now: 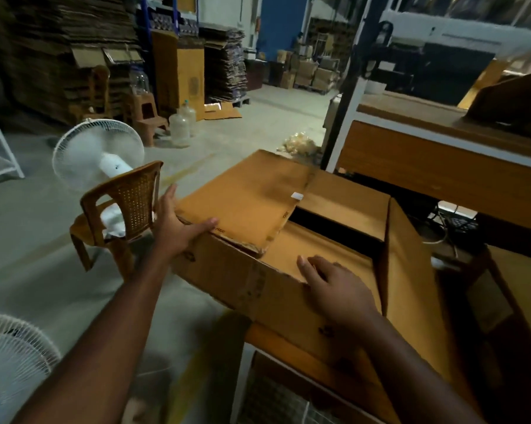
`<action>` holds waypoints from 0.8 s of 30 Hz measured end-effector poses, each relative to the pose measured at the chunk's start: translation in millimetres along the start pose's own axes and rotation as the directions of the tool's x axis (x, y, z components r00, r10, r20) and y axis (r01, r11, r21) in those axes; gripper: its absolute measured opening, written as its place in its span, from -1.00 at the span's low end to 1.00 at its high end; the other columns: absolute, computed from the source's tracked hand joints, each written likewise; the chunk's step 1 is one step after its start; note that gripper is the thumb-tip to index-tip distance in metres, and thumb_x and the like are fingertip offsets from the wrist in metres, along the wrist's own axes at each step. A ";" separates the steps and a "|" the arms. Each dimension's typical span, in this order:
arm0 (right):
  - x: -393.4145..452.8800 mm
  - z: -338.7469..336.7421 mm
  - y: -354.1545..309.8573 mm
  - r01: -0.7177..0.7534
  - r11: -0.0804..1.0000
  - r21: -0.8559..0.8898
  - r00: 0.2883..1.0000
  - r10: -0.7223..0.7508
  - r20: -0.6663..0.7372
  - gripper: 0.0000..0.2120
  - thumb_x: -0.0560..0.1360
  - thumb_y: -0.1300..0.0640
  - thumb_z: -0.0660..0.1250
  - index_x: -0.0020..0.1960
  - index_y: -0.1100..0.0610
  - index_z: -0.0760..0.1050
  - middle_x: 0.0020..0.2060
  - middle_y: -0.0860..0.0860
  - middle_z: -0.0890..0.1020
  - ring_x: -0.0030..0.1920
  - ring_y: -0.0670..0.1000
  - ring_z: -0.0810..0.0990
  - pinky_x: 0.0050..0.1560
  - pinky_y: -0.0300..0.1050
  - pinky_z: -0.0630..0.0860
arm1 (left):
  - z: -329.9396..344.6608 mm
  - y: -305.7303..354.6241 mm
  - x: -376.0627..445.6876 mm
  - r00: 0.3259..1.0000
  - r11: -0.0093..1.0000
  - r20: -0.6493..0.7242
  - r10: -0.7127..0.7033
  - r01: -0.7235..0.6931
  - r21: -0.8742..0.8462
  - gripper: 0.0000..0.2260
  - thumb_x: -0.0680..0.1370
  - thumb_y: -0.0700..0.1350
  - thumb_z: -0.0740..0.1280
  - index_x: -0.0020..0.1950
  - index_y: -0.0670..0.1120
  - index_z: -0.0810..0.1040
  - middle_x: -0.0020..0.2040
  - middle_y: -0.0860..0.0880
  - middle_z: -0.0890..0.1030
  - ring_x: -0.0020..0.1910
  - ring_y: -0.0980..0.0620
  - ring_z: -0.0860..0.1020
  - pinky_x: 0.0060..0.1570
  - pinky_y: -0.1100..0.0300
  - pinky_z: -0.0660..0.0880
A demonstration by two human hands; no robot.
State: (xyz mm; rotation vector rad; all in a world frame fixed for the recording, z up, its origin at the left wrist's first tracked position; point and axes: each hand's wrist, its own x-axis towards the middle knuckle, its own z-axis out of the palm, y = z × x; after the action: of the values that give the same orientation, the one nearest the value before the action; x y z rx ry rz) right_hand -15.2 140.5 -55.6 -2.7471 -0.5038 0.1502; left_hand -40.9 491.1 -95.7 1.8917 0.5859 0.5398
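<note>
A large cardboard box (227, 280) is being steadied on the corner of a work table (288, 341), with its left end appearing to hang out past the table's edge, near a brown plastic chair (129, 203). The left hand (178, 228) is being held spread wide at the box's near left corner, the thumb laid across the top of the folded-down left flap (246, 203) and the straight fingers pressed along the side wall; nothing is being clasped. The right hand (334, 286) is being rested palm down, fingers loosely extended, on the near flap, which is being pushed inward. A dark gap is being left open in the middle, and the right flap is being left standing. The contents are hidden, so the weight cannot be told. The corrugated walls are likely being relied on as the stiff parts, while the flaps are probably being bent easily; the left flap's near edge looks frayed and torn. The surface is judged dry and not slippery. A firmer hold is probably being offered by the bottom corners and side walls than by the flaps, which would likely be folded or torn under load.
</note>
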 end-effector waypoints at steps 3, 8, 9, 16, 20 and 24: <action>33.3 -12.2 25.8 -0.132 0.991 0.013 0.991 0.132 0.022 -0.21 0.50 -0.61 -0.03 0.39 -0.09 0.50 0.27 0.00 0.63 0.26 0.07 0.58 0.25 0.11 0.57 | -9.0 11.7 7.9 0.976 0.947 0.207 0.064 -0.124 0.296 0.21 0.12 0.50 0.53 0.66 0.15 0.14 0.66 0.07 0.06 0.60 -0.15 0.14 0.50 -0.25 0.23; 90.4 -9.7 65.1 -0.301 0.947 -0.114 0.952 0.306 0.020 -0.03 0.47 -0.63 -0.08 0.64 -0.02 0.27 0.65 0.12 0.29 0.62 0.29 0.23 0.60 0.32 0.19 | -10.7 19.3 9.9 0.961 0.884 0.271 0.054 -0.171 0.434 0.23 0.02 0.62 0.42 0.63 0.17 0.25 0.66 0.08 0.13 0.59 -0.14 0.11 0.51 -0.27 0.20; 95.6 -8.1 67.8 -0.307 0.941 -0.139 0.949 0.314 0.028 -0.01 0.49 -0.63 -0.09 0.68 0.00 0.20 0.68 0.12 0.21 0.66 0.29 0.13 0.63 0.33 0.05 | -9.0 20.9 8.1 0.961 0.874 0.268 0.061 -0.181 0.451 0.23 0.02 0.63 0.41 0.62 0.17 0.25 0.66 0.07 0.15 0.59 -0.14 0.13 0.50 -0.27 0.22; 114.6 -16.0 54.2 -0.258 0.943 -0.209 0.956 0.280 0.085 0.05 0.46 -0.65 -0.11 0.73 -0.01 0.00 0.72 0.10 0.08 0.70 0.24 0.01 0.63 0.35 -0.14 | -14.0 21.3 10.1 0.991 0.956 0.100 0.090 -0.114 0.270 -0.13 0.38 0.60 0.20 0.51 0.07 0.44 0.34 -0.07 0.60 0.28 -0.14 0.57 0.21 -0.12 0.53; 125.0 -22.9 58.0 -0.264 0.954 -0.142 0.957 0.277 0.082 0.18 0.26 -0.78 -0.12 0.59 -0.02 0.30 0.55 0.17 0.42 0.55 0.27 0.36 0.57 0.40 0.19 | -12.5 32.6 12.6 0.989 0.997 -0.148 0.006 0.006 0.082 -0.50 0.68 0.26 0.13 0.14 -0.12 0.61 -0.14 -0.02 0.59 -0.06 -0.08 0.56 -0.15 0.12 0.39; 132.9 -33.0 64.3 -0.222 0.973 0.067 0.975 0.219 0.039 0.16 0.14 -0.75 0.20 0.49 0.00 0.38 0.35 0.15 0.53 0.21 0.16 0.59 0.14 0.18 0.64 | -11.8 26.9 24.7 0.951 0.982 -0.254 -0.174 0.147 -0.122 -0.50 0.73 0.10 0.15 0.29 -0.34 0.53 0.09 -0.23 0.64 0.20 -0.24 0.57 0.05 0.04 0.46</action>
State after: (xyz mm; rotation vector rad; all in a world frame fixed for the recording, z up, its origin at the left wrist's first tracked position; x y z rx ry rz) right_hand 134.9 121.7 -52.8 -2.7277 -0.1949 0.2612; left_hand -24.7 505.5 -64.0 1.6701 0.8628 0.7071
